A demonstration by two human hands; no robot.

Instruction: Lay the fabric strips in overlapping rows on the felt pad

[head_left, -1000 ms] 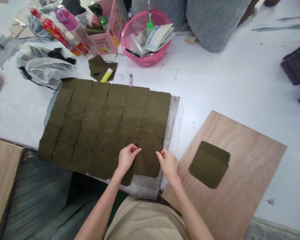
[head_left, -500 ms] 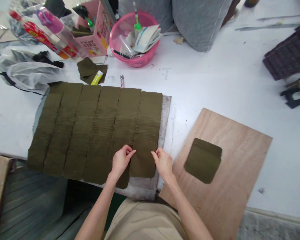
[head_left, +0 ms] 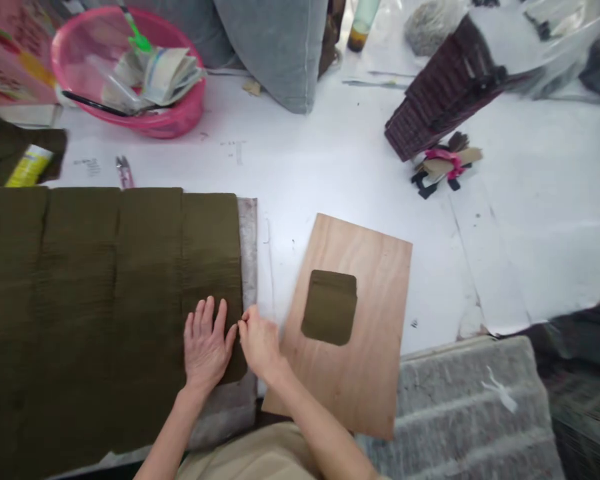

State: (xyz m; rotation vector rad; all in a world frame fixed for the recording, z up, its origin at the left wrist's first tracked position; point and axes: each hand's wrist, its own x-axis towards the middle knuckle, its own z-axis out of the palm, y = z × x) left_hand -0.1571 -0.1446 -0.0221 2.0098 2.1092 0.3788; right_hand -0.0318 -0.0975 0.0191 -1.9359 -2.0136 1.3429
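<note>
View: swung right since half a second ago, so the tabletop (head_left: 305,153) shows more of its right side.
Olive cloth (head_left: 80,300): columns edge to edge on the left, running out of frame; the last column (head_left: 211,247) is under the hands.
Plywood board (head_left: 373,340): just right of that, one loose olive piece (head_left: 330,308) on it.
Left hand (head_left: 206,343): was pinching, now open and flat on the last column. Smoothing or steadying, I'd guess.
Right hand (head_left: 260,343): fingertips still pinched together at that column's right edge; can't tell if cloth's caught.
Pink box (head_left: 15,57): fruit print, no readable brand.
Yellow tube (head_left: 29,167): label too blurry, sorry.
Handwriting (head_left: 235,149): tiny scribbles, unreadable.
</note>
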